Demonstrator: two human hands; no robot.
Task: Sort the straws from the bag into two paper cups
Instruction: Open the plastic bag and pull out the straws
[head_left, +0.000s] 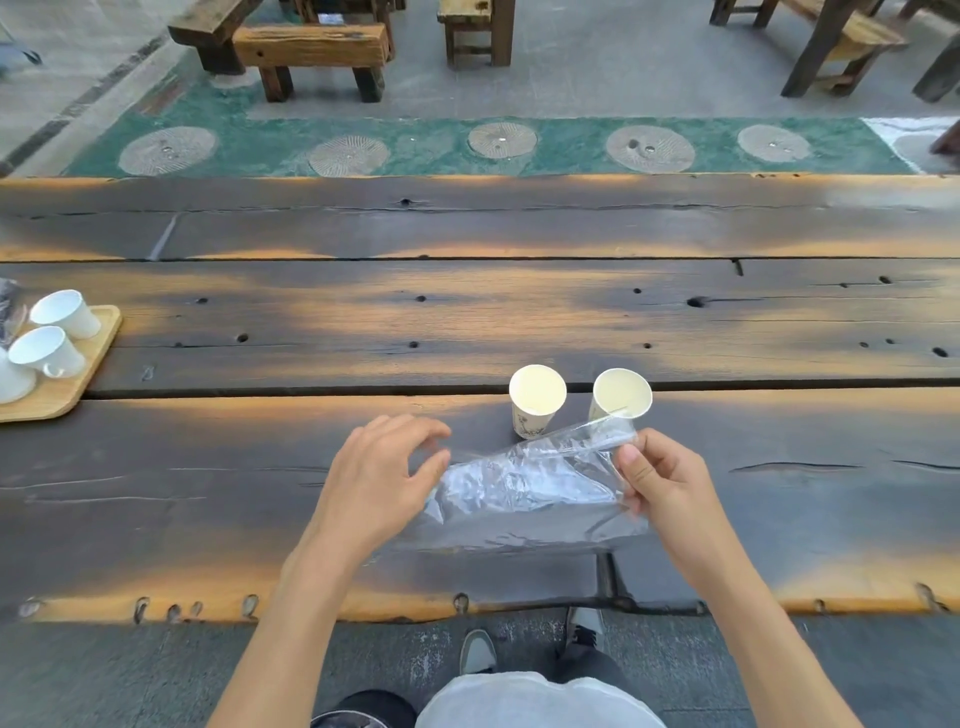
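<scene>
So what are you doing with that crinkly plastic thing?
A person is handling a clear crinkly plastic bag on a dark wooden plank table. The right hand pinches one end of the bag, lifting it a little, while the left hand hovers open at the other end. Just behind the bag stand two white paper cups, upright and empty. No straws can be made out yet. Off to the left, white ceramic mugs sit on a light wooden tray.
</scene>
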